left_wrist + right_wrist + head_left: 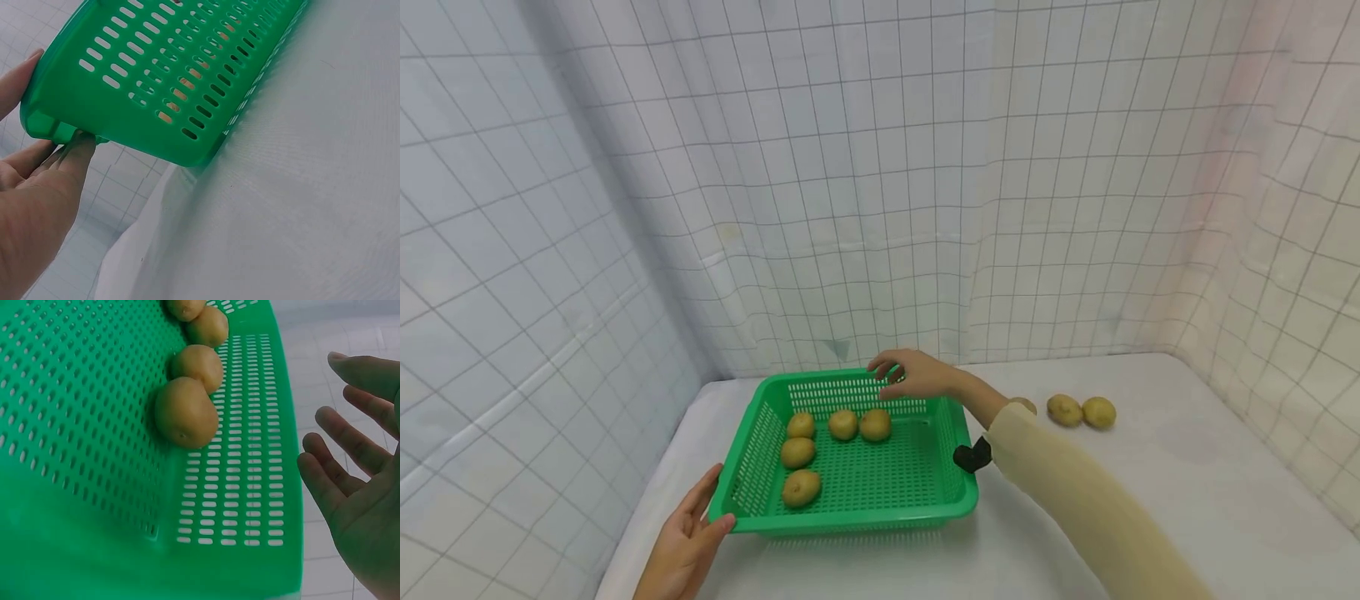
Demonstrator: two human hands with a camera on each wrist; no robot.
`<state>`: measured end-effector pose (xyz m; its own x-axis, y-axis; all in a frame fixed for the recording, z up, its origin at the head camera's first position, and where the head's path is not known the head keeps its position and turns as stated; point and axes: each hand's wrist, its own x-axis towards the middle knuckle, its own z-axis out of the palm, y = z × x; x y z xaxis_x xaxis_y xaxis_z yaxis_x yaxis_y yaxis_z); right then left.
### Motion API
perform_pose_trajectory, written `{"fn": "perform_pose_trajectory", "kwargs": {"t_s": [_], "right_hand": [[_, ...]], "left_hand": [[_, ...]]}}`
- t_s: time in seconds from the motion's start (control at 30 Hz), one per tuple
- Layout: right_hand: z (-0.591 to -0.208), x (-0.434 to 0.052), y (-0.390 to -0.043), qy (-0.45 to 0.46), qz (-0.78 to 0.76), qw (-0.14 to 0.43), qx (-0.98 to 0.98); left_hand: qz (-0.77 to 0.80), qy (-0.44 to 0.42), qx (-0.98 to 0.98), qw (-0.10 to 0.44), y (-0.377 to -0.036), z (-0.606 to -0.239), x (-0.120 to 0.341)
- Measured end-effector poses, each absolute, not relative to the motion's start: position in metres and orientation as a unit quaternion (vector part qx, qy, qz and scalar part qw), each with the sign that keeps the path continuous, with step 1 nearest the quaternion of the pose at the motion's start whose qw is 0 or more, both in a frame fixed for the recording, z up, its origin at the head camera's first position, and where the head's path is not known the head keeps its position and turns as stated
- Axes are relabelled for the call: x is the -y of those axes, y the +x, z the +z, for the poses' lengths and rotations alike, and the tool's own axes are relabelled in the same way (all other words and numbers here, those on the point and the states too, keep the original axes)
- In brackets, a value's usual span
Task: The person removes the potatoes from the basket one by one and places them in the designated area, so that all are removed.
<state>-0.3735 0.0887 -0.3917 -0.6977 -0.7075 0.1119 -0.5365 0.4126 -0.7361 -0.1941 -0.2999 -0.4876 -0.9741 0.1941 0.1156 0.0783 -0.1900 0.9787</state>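
Hovering over the far rim of the basket [958, 467], the right hand [913, 375] is hanging with fingers loosely spread and nothing in its grasp; the right wrist view is showing its palm bare, just beside the basket's wall. Down at the near left corner, the left hand [688, 537] is steadying the basket, thumb lying on the rim and fingers tucked under the lip, as the left wrist view is showing. Inside, five potatoes are sitting on the slotted floor: three in a row toward the back [843, 424] and two nearer the front on the left [801, 487]. Out on the worktop [1150, 500], to the right of the basket, two more potatoes [1081, 411] are lying touching each other, and a third [1024, 405] is peeking out from behind the right sleeve [1075, 492], close to the basket's right wall. So the loading is looking well past halfway, judging by the count: five in, three waiting outside. With the right hand holding nothing above the basket, those three loose ones are looking like what is left, each needing a reach out to the right across the worktop.
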Motion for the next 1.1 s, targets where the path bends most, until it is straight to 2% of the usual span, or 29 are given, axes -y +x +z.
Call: {"fn": "perform_pose_trajectory", "kwargs": {"t_s": [0.33,0.87,1.1], "right_hand": [[-0.407,-0.064,-0.376,-0.382,-0.399,0.140,-0.822],[-0.439,-0.064,-0.381,-0.349,-0.389,0.173,-0.835],[-0.446,-0.063,-0.384,-0.362,-0.332,0.144,-0.859]], "left_hand": [[0.765,0.108,-0.634,0.035,-0.195,-0.487,0.300],[0.749,0.084,-0.656,0.040,-0.193,-0.487,0.297],[0.751,0.094,-0.652,0.039,-0.193,-0.487,0.298]]}}
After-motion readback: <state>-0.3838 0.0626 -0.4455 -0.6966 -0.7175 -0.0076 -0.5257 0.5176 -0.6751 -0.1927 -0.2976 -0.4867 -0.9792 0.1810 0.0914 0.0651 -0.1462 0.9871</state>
